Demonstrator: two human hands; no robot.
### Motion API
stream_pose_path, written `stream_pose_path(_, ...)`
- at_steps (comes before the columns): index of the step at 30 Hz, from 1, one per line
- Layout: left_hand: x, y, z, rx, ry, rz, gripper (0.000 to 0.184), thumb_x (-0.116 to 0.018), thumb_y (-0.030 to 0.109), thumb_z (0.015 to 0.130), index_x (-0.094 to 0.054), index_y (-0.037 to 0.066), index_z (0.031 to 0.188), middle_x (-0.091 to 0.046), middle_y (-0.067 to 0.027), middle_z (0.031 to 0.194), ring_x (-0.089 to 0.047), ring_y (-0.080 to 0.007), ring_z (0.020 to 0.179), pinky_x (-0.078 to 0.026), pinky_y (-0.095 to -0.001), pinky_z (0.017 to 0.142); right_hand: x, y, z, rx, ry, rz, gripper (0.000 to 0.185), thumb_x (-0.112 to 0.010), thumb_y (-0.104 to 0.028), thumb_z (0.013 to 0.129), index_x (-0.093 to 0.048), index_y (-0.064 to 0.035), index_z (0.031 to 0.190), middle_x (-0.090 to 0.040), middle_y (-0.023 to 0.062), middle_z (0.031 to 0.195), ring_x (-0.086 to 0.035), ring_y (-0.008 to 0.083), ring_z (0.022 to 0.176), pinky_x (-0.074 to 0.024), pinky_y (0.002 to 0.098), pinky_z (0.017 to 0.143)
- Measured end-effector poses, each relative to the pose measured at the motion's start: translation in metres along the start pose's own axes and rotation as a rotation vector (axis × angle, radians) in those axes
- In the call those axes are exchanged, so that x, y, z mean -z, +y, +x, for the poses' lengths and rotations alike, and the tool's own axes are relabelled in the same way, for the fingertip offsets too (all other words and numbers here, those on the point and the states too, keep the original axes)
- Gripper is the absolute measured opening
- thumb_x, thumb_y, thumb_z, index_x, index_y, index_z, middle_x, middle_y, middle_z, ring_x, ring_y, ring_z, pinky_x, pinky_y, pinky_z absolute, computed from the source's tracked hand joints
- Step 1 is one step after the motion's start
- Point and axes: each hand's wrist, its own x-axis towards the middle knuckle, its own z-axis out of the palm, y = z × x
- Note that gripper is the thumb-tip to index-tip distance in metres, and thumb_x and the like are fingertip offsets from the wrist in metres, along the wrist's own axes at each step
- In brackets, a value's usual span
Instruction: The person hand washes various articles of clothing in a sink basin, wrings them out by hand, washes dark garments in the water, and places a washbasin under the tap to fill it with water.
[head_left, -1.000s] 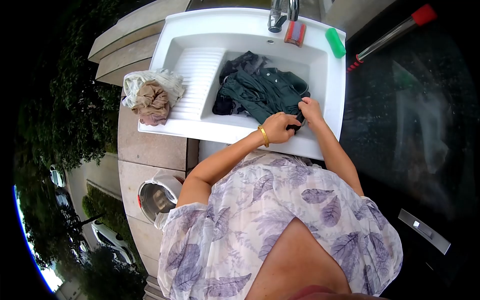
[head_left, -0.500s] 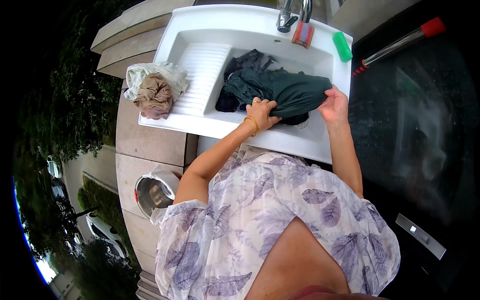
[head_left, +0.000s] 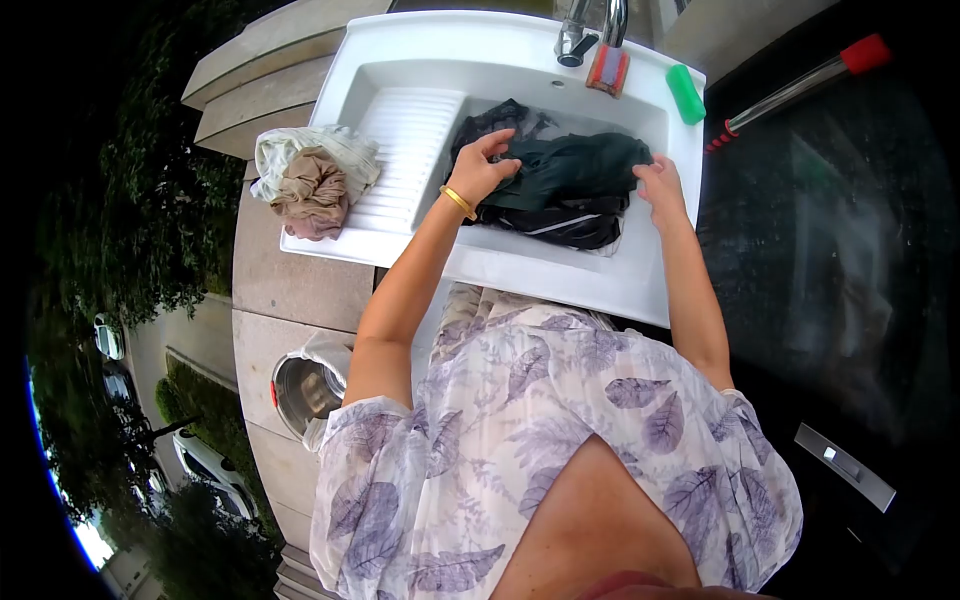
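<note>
In the sink's basin a dark green garment (head_left: pixel 585 168) lies spread over other dark, wet clothes. My right hand (head_left: pixel 661 190) pinches its right end between thumb and fingers. Over the left end of the cloth is my left hand (head_left: pixel 480 175), thumb and forefinger apart, a gold bangle on its wrist. Whether its lower fingers touch the fabric I cannot make out. A black garment with a pale stripe (head_left: pixel 575 225) shows below the green one, and more dark clothing (head_left: pixel 490 122) lies behind it.
The white sink (head_left: pixel 390 45) has a ribbed washboard (head_left: pixel 405 150) at left, with white (head_left: pixel 275 160) and beige cloths (head_left: pixel 312 185) heaped on its edge. A faucet (head_left: pixel 612 25), a red-edged sponge (head_left: pixel 608 72) and a green soap bar (head_left: pixel 685 95) are behind. A metal bucket (head_left: pixel 300 392) stands lower left.
My left hand has moved up and left, off the near part of the green garment. The green cloth now lies farther back and flatter, exposing the striped black garment. My right hand has shifted slightly back.
</note>
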Motion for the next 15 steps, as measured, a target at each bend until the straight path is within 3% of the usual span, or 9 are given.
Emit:
stream_pose_path(2, 0.010, -0.046, 0.019, 0.062, 0.138, -0.060, 0.044, -0.063, 0.009, 0.072, -0.057, -0.002, 0.114, -0.061, -0.0180, 0.105, -0.059, -0.0238, 0.097, -0.046, -0.0304, 0.084, -0.002, 0.027, 0.010, 0.144, -0.049, -0.210, 0.049, -0.059, -0.009, 0.074, -0.047, -0.0023, 0.120, -0.055, 0.0136, 0.111, -0.051, 0.0246, 0.102, -0.0413, 0.0361, 0.086)
stream_pose_path(4, 0.025, -0.094, 0.032, 0.103, 0.161, 0.201, 0.040, -0.058, 0.007, 0.072, -0.059, 0.000, 0.112, -0.062, -0.0188, 0.106, -0.060, -0.0272, 0.098, -0.046, -0.0319, 0.087, -0.010, 0.032, -0.001, 0.285, -0.090, -0.376, 0.044, -0.057, -0.007, 0.073, -0.051, -0.0012, 0.116, -0.055, 0.0141, 0.112, -0.052, 0.0230, 0.101, -0.0416, 0.0329, 0.086)
stream_pose_path(8, 0.014, -0.070, 0.007, 0.156, -0.069, 0.832, 0.033, -0.062, 0.012, 0.072, -0.062, 0.001, 0.103, -0.062, -0.0194, 0.103, -0.059, -0.0324, 0.097, -0.046, -0.0377, 0.086, -0.039, 0.017, -0.034, 0.472, -0.338, -0.389, 0.026, -0.053, -0.005, 0.072, -0.059, 0.0012, 0.097, -0.060, 0.0144, 0.094, -0.060, 0.0236, 0.084, -0.0471, 0.0304, 0.077)
stream_pose_path(9, 0.007, -0.076, 0.003, 0.086, -0.008, 0.963, 0.025, -0.064, 0.017, 0.072, -0.064, 0.001, 0.092, -0.063, -0.0189, 0.096, -0.060, -0.0328, 0.092, -0.047, -0.0403, 0.082, -0.046, 0.017, -0.038, 0.510, -0.415, -0.398, 0.024, -0.052, -0.004, 0.073, -0.059, 0.0019, 0.095, -0.061, 0.0141, 0.090, -0.060, 0.0228, 0.080, -0.0472, 0.0299, 0.075)
stream_pose_path(12, -0.003, -0.077, 0.003, 0.089, 0.116, 0.766, 0.020, -0.065, 0.017, 0.072, -0.063, 0.001, 0.083, -0.064, -0.0170, 0.088, -0.061, -0.0346, 0.084, -0.048, -0.0415, 0.078, -0.062, 0.019, -0.048, 0.492, -0.628, -0.397, 0.020, -0.052, -0.005, 0.074, -0.059, 0.0025, 0.091, -0.062, 0.0138, 0.081, -0.059, 0.0193, 0.072, -0.0462, 0.0284, 0.067)
stream_pose_path(13, -0.005, -0.071, 0.002, 0.063, 0.149, 0.650, 0.022, -0.069, 0.017, 0.070, -0.062, 0.000, 0.082, -0.065, -0.0133, 0.077, -0.063, -0.0289, 0.074, -0.049, -0.0370, 0.071, -0.066, 0.021, -0.050, 0.477, -0.663, -0.390, 0.022, -0.054, -0.007, 0.076, -0.058, 0.0024, 0.095, -0.062, 0.0134, 0.083, -0.060, 0.0190, 0.073, -0.0467, 0.0285, 0.068)
stream_pose_path(15, -0.004, -0.054, 0.007, 0.076, 0.089, 0.340, 0.022, -0.070, 0.018, 0.072, -0.062, 0.000, 0.082, -0.064, -0.0086, 0.076, -0.062, -0.0213, 0.071, -0.049, -0.0311, 0.066, -0.074, 0.024, -0.053, 0.443, -0.668, -0.332, 0.028, -0.057, -0.010, 0.078, -0.056, 0.0025, 0.103, -0.063, 0.0127, 0.086, -0.061, 0.0185, 0.075, -0.0475, 0.0286, 0.070)
